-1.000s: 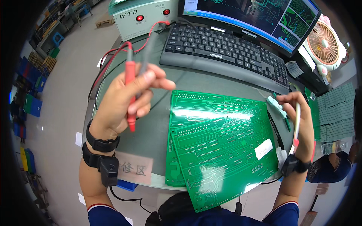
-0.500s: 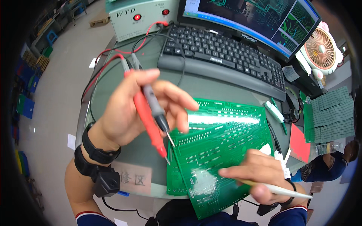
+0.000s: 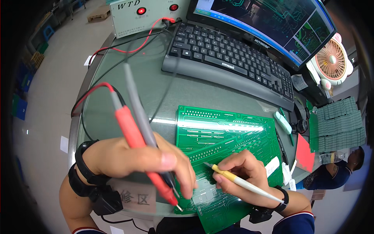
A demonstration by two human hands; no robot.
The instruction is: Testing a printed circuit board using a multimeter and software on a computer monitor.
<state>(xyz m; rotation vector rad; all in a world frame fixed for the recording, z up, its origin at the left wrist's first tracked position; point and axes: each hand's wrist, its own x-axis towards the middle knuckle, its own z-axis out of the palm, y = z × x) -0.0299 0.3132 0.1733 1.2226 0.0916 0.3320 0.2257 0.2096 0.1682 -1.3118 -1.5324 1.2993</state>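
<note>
My left hand (image 3: pixel 124 160) is closed around two test probes, one red (image 3: pixel 130 126) and one grey (image 3: pixel 137 105). Their metal tips point down beside the near left edge of the green circuit boards (image 3: pixel 233 136); whether they touch is unclear. My right hand (image 3: pixel 251 177) pinches a slim tool with a yellow and white handle (image 3: pixel 228 174) and a grey pointed tip. That tip is over the middle of the boards, and contact cannot be made out. Two boards seem to overlap at an angle, partly hidden by both hands.
A black keyboard (image 3: pixel 230 58) and a monitor (image 3: pixel 269 23) stand at the back, beside a box with red switches (image 3: pixel 148 17). Probe cables (image 3: pixel 105 84) cross the left side. At right are a light green marker (image 3: pixel 282 123), red card (image 3: pixel 304 152), stacked boards (image 3: pixel 337 123), fan (image 3: pixel 332 58) and another person (image 3: pixel 333 173).
My left hand has come down toward the boards' near left edge with both probes. My right hand has turned the yellow and white tool so its tip points at the board.
</note>
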